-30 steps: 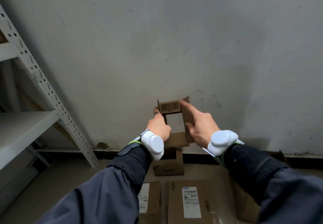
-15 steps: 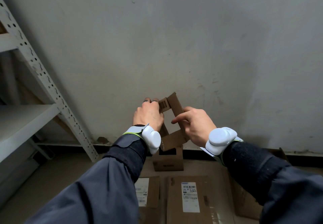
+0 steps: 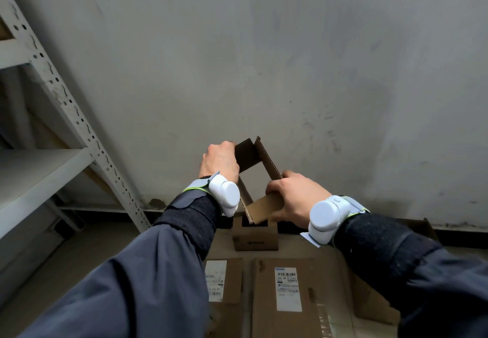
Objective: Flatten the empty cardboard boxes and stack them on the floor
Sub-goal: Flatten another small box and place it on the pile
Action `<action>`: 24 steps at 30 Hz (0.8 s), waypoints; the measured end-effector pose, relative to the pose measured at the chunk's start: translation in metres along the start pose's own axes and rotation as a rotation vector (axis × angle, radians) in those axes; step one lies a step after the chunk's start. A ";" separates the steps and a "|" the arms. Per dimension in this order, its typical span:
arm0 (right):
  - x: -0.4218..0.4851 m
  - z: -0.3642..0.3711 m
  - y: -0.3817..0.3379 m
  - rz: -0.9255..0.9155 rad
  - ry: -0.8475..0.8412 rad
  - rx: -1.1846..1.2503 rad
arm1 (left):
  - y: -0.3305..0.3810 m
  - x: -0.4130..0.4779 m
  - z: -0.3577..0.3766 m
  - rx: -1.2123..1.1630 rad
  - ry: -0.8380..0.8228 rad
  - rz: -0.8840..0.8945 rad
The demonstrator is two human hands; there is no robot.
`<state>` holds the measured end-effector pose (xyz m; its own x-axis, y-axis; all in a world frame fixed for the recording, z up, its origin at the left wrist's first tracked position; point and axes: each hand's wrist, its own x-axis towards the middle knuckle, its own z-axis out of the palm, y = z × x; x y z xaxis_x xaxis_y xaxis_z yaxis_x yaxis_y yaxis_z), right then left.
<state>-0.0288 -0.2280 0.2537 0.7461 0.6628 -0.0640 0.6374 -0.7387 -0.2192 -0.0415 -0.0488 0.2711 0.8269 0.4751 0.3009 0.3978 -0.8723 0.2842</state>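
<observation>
You are holding the small cardboard box (image 3: 260,176) at chest height before the wall (image 3: 290,60): your left hand (image 3: 220,161) is gripping its upper-left corner, your right hand (image 3: 297,196) is clasping its lower-right side.

Dim, flat, cool light falls evenly on a grey wall (image 3: 290,60), casting only soft shadows; wide-angle distortion bends the shelf upright (image 3: 66,100) at left, and detail stays slightly soft throughout.
</observation>
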 end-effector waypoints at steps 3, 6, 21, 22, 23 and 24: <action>0.002 -0.001 -0.001 -0.031 0.067 -0.001 | -0.004 0.002 0.000 -0.025 -0.004 -0.041; 0.001 -0.002 0.000 -0.064 0.172 -0.044 | -0.014 0.009 0.001 -0.129 -0.025 -0.114; -0.004 0.006 -0.024 -0.378 0.210 0.003 | 0.013 -0.012 0.018 -1.038 -0.424 -0.343; -0.003 0.007 -0.024 -0.395 0.215 0.046 | 0.007 -0.008 0.022 -0.987 -0.405 -0.349; -0.003 0.008 -0.024 -0.412 0.212 0.102 | 0.003 -0.006 0.024 -0.982 -0.388 -0.375; -0.001 0.009 -0.023 -0.426 0.206 0.162 | 0.000 -0.005 0.024 -1.023 -0.383 -0.395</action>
<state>-0.0463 -0.2109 0.2496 0.4592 0.8512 0.2541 0.8676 -0.3685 -0.3338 -0.0359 -0.0536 0.2480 0.8525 0.4751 -0.2182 0.2925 -0.0876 0.9522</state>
